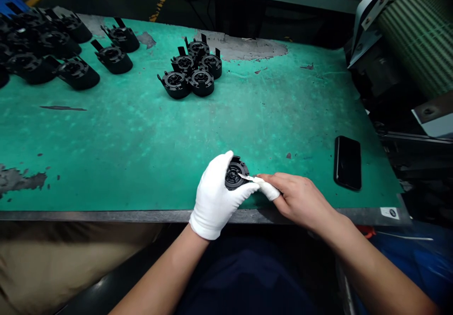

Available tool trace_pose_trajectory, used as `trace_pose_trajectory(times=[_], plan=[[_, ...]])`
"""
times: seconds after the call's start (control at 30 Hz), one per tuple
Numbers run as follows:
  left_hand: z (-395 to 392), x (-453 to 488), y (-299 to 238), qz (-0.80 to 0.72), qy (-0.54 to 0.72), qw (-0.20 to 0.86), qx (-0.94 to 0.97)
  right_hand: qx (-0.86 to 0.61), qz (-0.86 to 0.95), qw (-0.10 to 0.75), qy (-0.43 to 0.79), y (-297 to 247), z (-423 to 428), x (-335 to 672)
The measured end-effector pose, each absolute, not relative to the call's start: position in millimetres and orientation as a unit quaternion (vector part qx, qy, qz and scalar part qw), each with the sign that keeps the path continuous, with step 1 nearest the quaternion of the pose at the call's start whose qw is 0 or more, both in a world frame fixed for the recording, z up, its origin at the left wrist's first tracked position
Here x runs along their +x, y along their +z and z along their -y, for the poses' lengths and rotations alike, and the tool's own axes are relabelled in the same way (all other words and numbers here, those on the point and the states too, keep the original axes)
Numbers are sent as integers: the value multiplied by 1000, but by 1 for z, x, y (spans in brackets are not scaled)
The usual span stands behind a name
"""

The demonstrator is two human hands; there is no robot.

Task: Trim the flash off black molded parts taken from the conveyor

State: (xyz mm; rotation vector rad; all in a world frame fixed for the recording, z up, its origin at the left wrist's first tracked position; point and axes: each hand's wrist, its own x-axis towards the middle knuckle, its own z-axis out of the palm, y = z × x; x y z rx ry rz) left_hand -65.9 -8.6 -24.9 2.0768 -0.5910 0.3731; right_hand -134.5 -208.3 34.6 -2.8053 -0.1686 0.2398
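My left hand (pixel 215 194), in a white glove, is closed round a round black plastic part (pixel 233 174) near the table's front edge. Rings and ribs show on the part's upturned face. My right hand (pixel 297 192) is bare except for a white cover on the thumb. Its fingers pinch a small knife with a thin pale blade (pixel 245 177), whose tip lies over the middle of the part. Most of the knife's handle is hidden by the fingers. The left thumb reaches close to the blade and the right thumb.
Several black parts (pixel 201 81) stand grouped at the back of the green table (pixel 141 154). More black parts (pixel 78 72) crowd the far left. A black phone (pixel 348 163) lies at the right. Beyond it is a machine with a green ribbed belt (pixel 421 31).
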Motion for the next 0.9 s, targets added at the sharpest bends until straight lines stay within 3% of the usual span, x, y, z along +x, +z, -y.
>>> trace_pose_trajectory(times=[0.6,0.9], plan=[[7,-55,-17,273,146,443,841,-991,-33,121,50,29,176,-150],[1,-48,-7,305,106,408,854,-967,-12,251,46,35,192,-156]])
